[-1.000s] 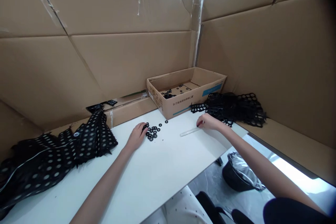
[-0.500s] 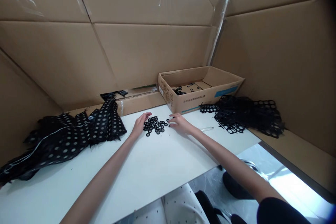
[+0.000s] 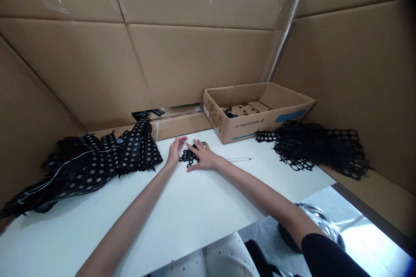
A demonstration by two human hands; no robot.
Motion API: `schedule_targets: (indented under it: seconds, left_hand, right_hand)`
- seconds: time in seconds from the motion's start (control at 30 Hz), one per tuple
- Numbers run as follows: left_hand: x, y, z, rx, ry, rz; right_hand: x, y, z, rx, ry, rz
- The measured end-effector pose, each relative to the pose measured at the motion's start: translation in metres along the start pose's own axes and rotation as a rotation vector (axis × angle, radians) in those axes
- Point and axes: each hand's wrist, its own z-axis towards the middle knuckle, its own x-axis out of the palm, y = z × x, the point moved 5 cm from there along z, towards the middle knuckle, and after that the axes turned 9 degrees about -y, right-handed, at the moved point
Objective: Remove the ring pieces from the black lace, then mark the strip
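Note:
Several small black rings (image 3: pixel 186 156) lie in a cluster on the white table (image 3: pixel 182 207). At the cluster's left edge my left hand (image 3: pixel 175 149) stands on its side, fingers stretched out, with nothing seen in it. My right hand (image 3: pixel 202 156) lies over the right part of the rings with its fingers spread, covering some of them. A thin clear tool with a dark tip (image 3: pixel 239 159) rests on the table to the right of my right hand.
Behind stands an open cardboard box (image 3: pixel 251 127) with black rings inside. Perforated black sheets (image 3: pixel 87 164) lie at the left, and a heap of black netting (image 3: pixel 312 145) at the right. Cardboard walls (image 3: pixel 201 56) surround the table.
My right hand has moved left onto the rings, and the cluster is more covered. The thin tool shows more fully. The view has shifted slightly.

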Motion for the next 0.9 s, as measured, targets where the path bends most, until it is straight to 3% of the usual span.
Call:
schedule_targets:
  seconds: [0.13,0.37,0.6,0.73,0.9]
  left_hand:
    - [-0.003,0.002,0.002,-0.033,-0.025,-0.028]
    - [-0.001,0.002,0.001,-0.008,-0.008,0.027]
    - [0.004,-0.005,-0.003,0.071,0.013,0.107]
    - [-0.007,-0.015,-0.012,0.159,-0.059,0.230]
    - [-0.031,-0.033,-0.036,0.239,-0.003,0.525]
  right_hand:
    - [0.011,0.010,0.011,-0.009,-0.018,-0.129]
    - [0.007,0.020,0.011,-0.055,-0.251,-0.221]
    - [0.005,0.025,0.016,0.021,-0.223,-0.303]
    - [0.006,0.026,0.023,0.111,-0.193,-0.338]
    - [0.003,0.035,0.033,0.107,-0.216,-0.306]
